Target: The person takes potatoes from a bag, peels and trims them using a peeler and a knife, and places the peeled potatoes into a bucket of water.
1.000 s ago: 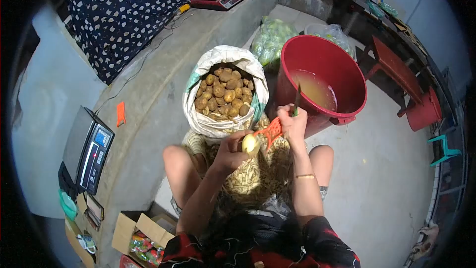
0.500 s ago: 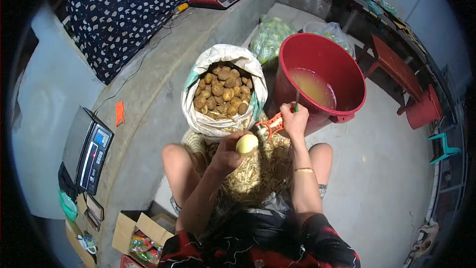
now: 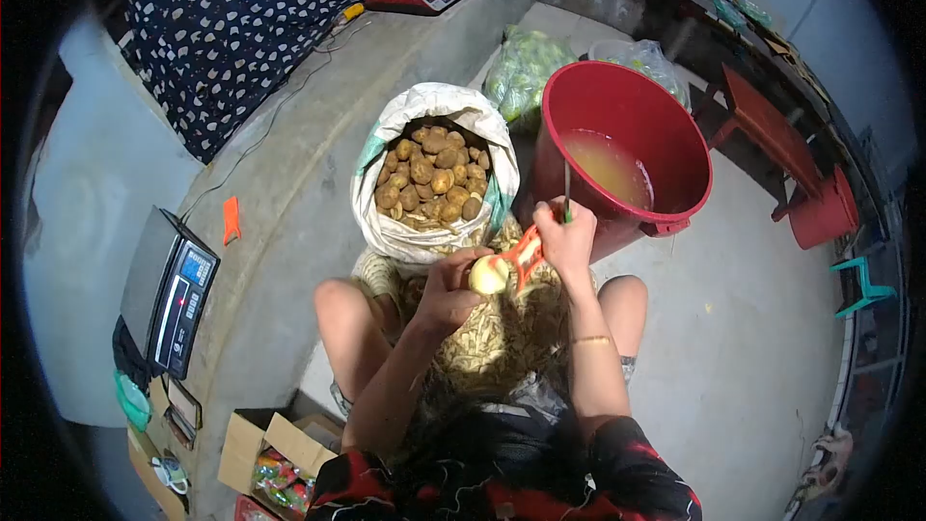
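My left hand is closed around a mostly peeled, pale yellow potato. In my right hand is an orange peeler, its head against or very near the potato. A knife with a green handle also sticks up from the right hand, blade pointing away from me. Beneath both hands lies a heap of potato peelings between my legs. Just beyond, a white woven sack stands with its mouth rolled down, full of unpeeled brown potatoes.
A red bucket with cloudy water stands right of the sack. Behind are plastic bags of green vegetables. A concrete ledge on the left carries scales and another orange peeler. A cardboard box sits lower left.
The peeler in my right hand has come left to the potato. My left hand has shifted slightly up and right with the potato, closing the gap between them.
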The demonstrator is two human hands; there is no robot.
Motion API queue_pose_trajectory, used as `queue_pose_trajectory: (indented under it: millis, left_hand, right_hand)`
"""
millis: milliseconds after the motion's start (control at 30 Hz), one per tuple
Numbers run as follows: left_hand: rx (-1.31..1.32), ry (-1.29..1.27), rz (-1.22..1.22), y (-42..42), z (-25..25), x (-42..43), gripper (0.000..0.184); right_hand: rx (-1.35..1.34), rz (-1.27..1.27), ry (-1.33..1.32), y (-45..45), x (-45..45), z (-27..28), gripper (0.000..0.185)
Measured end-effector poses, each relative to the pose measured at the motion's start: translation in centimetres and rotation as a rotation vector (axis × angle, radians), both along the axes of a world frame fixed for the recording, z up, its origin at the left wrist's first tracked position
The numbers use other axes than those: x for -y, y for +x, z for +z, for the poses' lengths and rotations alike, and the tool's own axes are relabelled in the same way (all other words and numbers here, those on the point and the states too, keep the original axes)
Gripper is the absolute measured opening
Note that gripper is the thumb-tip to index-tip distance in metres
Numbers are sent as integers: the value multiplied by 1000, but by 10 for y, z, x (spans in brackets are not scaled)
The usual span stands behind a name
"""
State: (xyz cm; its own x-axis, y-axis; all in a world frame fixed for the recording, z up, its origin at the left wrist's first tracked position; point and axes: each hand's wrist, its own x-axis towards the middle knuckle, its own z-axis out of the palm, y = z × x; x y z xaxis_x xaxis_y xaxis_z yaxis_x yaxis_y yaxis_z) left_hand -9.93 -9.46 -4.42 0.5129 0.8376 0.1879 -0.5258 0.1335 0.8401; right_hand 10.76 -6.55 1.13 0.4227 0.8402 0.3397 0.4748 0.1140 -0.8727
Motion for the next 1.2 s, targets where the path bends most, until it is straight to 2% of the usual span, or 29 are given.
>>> queue_pose_trajectory:
  millis: [33, 67, 100, 133, 200, 233, 267, 333, 367, 400, 500, 567, 633, 700, 767, 833, 900, 933, 967, 1033, 1167, 1200]
  left_hand:
    - [-276, 193, 80, -1, -2, -3, 53]
    - [-335, 341, 137, -2, 6, 1, 54]
    - [-392, 484, 207, -3, 15, 5, 55]
    - [-540, 557, 276, -2, 10, 3, 51]
    - [-93, 217, 151, 9, -1, 2, 46]
    - [-92, 211, 149, 10, 1, 5, 46]
    - [-218, 247, 238, 9, 3, 11, 48]
    - [-154, -34, 101, 3, -20, 1, 61]
    - [-154, -25, 107, 2, -12, -3, 61]
    - [66, -159, 43, 2, 3, -3, 61]
    - [124, -133, 72, -1, 24, 4, 54]
    - [-426, 267, 303, -3, 10, 2, 47]
    - [-162, 51, 247, -2, 9, 0, 45]
    - [-310, 136, 273, -6, 13, 0, 43]
    - [-318, 192, 276, -5, 21, 3, 42]
    - [-325, 245, 276, -5, 22, 7, 42]
    - [-184, 68, 151, -4, 21, 6, 41]
    - [-218, 151, 167, -5, 20, 4, 41]
    - [-221, 148, 166, -5, 18, 4, 41]
    - [-163, -20, 151, -3, 15, 6, 40]
    - [-247, 51, 167, -1, 19, 7, 36]
    - [-186, -27, 160, 1, 20, 8, 35]
  right_hand:
    - [-20, -43, -54, 8, -9, -12, 22]
    - [15, -87, -85, 16, -14, -25, 22]
    - [-172, -15, -32, 20, -16, -35, 23]
    - [-155, 3, -2, 8, -7, -14, 23]
    - [-138, 18, 15, -8, 6, 12, 23]
    - [-48, -20, 64, -11, 7, 17, 23]
    - [42, -57, 110, -11, 8, 19, 22]
    - [-78, -85, 33, 11, -10, -18, 21]
    - [-112, -117, 40, 19, -14, -28, 21]
    - [-194, -89, 18, 22, -15, -31, 21]
    - [-178, -45, 30, 18, -13, -21, 23]
    - [-161, -57, 24, 20, -14, -27, 22]
    - [-199, -55, -77, 21, -13, -27, 21]
    - [-154, 5, -50, 16, -14, -33, 21]
    - [5, 50, -64, 2, -5, -12, 22]
    - [30, -12, -89, 10, -14, -24, 22]
    - [27, -91, -76, 18, -18, -27, 24]
    - [-121, -24, -77, 17, -18, -28, 24]
    - [-123, -24, -81, 16, -16, -31, 24]
    - [2, 91, -66, 3, -5, -13, 22]
    - [-136, -55, -114, 18, -16, -25, 19]
    - [-152, 14, -46, 12, -12, -19, 18]
